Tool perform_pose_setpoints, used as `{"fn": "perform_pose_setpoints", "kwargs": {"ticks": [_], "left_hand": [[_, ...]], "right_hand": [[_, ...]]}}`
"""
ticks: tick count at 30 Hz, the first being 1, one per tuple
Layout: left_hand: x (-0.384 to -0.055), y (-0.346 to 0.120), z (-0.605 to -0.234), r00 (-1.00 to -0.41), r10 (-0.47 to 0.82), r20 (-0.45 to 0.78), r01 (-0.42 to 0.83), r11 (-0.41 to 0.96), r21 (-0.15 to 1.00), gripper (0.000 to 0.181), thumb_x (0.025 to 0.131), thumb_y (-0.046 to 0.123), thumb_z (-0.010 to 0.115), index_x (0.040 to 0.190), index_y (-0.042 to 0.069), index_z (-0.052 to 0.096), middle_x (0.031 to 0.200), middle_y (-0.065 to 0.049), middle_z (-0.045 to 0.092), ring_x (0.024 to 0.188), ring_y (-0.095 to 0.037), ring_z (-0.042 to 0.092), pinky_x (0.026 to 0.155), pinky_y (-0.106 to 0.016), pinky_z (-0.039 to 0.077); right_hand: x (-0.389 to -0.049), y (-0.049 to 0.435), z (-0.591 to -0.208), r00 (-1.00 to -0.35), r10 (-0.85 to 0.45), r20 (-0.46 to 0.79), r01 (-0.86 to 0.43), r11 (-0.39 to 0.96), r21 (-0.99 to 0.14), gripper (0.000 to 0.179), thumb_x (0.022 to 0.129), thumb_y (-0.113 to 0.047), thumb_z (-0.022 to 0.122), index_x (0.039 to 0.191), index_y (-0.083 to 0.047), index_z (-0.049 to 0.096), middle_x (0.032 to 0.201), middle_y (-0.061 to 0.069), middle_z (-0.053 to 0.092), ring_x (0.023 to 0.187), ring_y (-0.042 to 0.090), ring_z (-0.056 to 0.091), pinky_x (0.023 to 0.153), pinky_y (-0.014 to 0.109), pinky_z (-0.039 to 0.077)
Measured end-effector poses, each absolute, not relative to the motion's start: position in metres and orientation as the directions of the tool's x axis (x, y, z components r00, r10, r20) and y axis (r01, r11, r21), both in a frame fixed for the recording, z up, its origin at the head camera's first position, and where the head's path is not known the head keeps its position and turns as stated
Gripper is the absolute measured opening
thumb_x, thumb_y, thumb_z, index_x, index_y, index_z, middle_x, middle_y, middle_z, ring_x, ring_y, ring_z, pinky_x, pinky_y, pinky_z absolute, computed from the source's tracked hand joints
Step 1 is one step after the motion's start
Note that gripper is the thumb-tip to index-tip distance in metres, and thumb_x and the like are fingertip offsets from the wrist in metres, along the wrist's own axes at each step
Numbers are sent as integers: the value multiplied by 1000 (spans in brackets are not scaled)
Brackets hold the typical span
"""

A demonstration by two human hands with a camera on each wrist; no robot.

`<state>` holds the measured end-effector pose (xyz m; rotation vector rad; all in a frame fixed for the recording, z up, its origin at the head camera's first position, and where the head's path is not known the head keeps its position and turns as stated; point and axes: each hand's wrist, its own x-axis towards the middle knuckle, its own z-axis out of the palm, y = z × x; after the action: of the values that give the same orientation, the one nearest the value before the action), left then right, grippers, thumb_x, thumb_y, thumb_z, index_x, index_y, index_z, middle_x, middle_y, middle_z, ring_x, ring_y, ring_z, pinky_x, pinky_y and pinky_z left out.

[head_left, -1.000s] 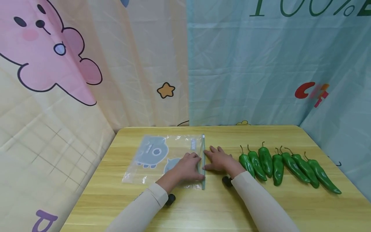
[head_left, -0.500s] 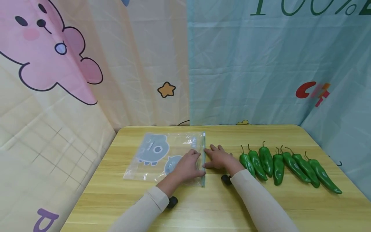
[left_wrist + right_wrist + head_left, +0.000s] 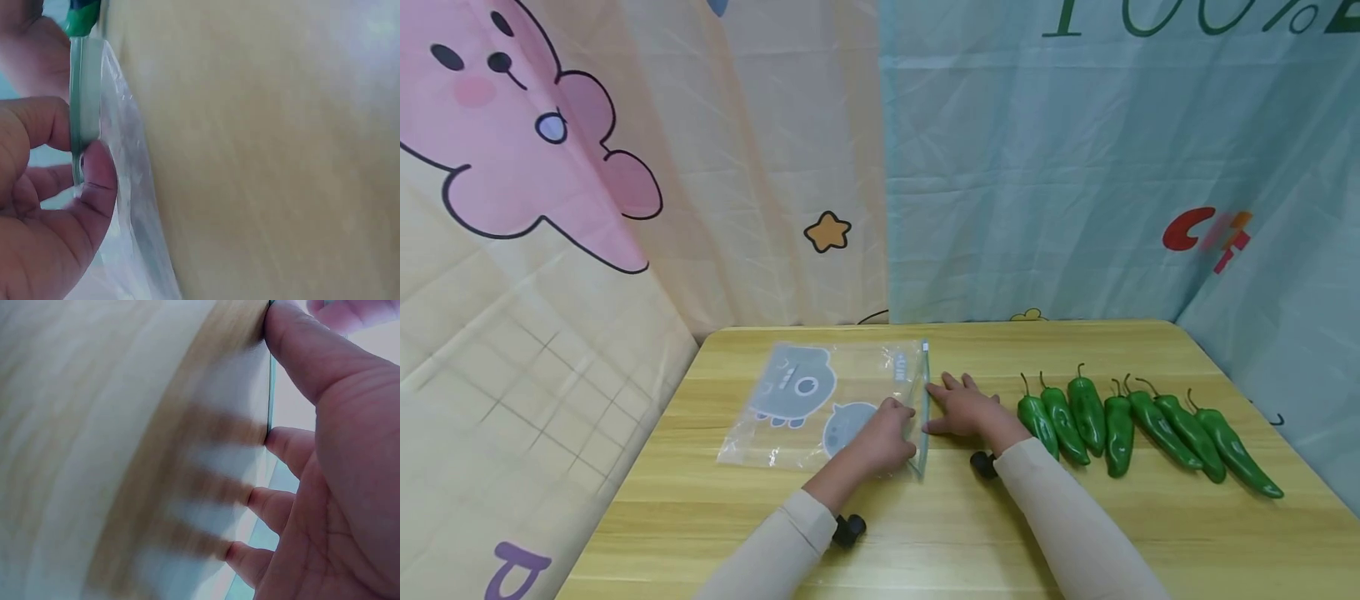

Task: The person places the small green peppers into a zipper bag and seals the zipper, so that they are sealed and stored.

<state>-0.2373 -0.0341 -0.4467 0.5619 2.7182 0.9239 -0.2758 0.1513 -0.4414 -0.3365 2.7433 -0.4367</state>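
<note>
A clear zip bag (image 3: 865,358) with blue-grey cartoon prints lies flat on the table, its zip strip (image 3: 925,367) running along the right edge. My left hand (image 3: 887,437) pinches the bag by this edge, low on the strip. In the left wrist view the thumb (image 3: 100,181) is on one side of the strip and curled fingers are on the other. Spread out, my right hand (image 3: 966,410) rests its thumb and fingertips at the strip's outer side. The right wrist view shows these fingertips (image 3: 275,439) touching down along the thin green edge.
Several green peppers (image 3: 1086,412) lie in a row to the right of my right hand, stems pointing away. A printed curtain (image 3: 760,167) hangs behind the wooden table (image 3: 910,550). Small black wrist cameras (image 3: 850,531) hang below the sleeves.
The bag has slid slightly away from me. My left thumb and fingers have drawn together at the strip, whose near end now bends. The right hand has stayed put.
</note>
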Motion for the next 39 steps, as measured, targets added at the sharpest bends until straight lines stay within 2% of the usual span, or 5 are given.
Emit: {"fn": "perform_pose_setpoints", "kwargs": {"ticks": [5,15,23,31,39], "left_hand": [[-239,-43,-444,-894,443,-63,300,697,651,60,84,5,68,141,-3,50,133,-17,49,118,-30,53,100,-44,46],[-240,-52,-439,-948,306,88,239,500,833,62,84,-1,68,144,2,50,138,-11,49,95,-19,57,73,-30,53],[-237,-53,-444,-987,157,-20,-26,-39,999,70,84,-14,56,150,4,40,143,-20,44,100,-27,63,76,-27,55],[-236,-48,-448,-994,58,-88,-105,-566,818,71,86,-22,41,151,4,35,156,-8,30,87,-11,52,73,-20,49],[-234,-45,-454,-988,13,-151,-73,-915,398,70,80,-24,25,133,13,51,149,2,38,72,-8,51,66,-16,46]], "right_hand": [[-275,150,-440,-915,-280,-290,-177,925,-336,81,88,-54,67,156,-21,34,163,16,17,146,49,5,96,84,16],[-277,151,-443,-915,-278,-291,-176,926,-333,81,89,-54,66,156,-21,34,163,15,16,147,48,5,97,84,15],[-276,151,-443,-913,-290,-289,-187,924,-334,81,89,-54,65,156,-21,33,163,16,16,146,48,5,97,84,15],[-276,151,-442,-915,-278,-291,-176,926,-334,80,89,-51,67,156,-21,34,163,16,16,146,49,4,97,85,13],[-276,150,-442,-916,-280,-288,-177,925,-336,80,90,-50,67,155,-20,35,163,17,17,146,49,5,96,85,14]]}}
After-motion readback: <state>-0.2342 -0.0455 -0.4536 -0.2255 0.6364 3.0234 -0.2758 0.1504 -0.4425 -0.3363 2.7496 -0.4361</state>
